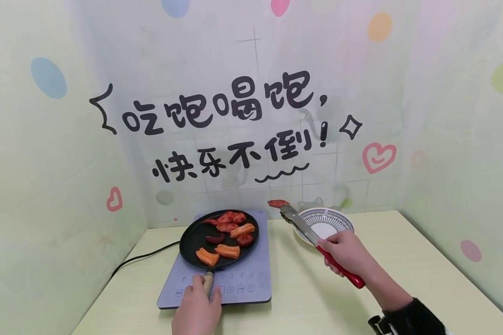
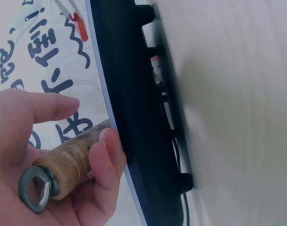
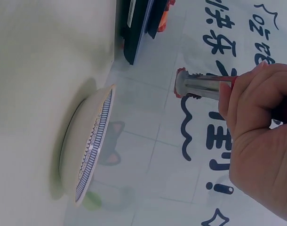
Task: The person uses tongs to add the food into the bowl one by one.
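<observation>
My left hand (image 1: 197,304) grips the wooden handle (image 2: 70,162) of a black frying pan (image 1: 193,239), its fingers curled round it. In the pan lie several red, meat-like pieces (image 1: 227,227), some orange pieces (image 1: 227,251) and a dark red curved one (image 1: 215,238). My right hand (image 1: 347,253) holds metal tongs with red handles (image 1: 302,223). Their tips pinch a reddish piece of food (image 1: 278,203), raised between the pan and a white plate with a blue pattern (image 1: 348,221). In the right wrist view the tong tips hide most of that piece.
Under the pan is a lavender induction cooktop (image 1: 257,274), with touch controls along its front. A black cord (image 1: 146,255) runs left from it across the pale table (image 1: 318,307). Printed wall sheets (image 1: 234,56) enclose the back and sides.
</observation>
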Demonstrator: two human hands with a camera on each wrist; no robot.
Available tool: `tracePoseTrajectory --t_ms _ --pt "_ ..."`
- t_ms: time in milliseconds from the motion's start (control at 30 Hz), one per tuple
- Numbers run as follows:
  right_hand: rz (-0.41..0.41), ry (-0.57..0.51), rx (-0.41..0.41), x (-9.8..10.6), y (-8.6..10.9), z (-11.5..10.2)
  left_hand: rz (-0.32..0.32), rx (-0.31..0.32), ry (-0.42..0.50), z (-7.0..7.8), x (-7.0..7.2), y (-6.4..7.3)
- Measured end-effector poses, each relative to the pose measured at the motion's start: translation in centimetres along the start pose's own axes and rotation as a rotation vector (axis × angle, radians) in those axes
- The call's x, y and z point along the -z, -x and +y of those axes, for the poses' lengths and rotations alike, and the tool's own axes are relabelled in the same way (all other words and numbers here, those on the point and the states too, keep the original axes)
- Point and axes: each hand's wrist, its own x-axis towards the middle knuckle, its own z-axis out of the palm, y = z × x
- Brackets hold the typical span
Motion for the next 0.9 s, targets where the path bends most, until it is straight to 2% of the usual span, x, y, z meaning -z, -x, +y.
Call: tracePoseTrajectory --t_ms 400,900 --pt "-0.044 -0.005 0.044 -2.2 0.2 -1.9 -0.006 -0.001 0.007 -0.2 0.0 -0.1" --pt "-0.086 -0.006 0.045 -5.0 -0.2 -3.7 -0.01 0.0 0.004 -0.1 0.0 -0.2"
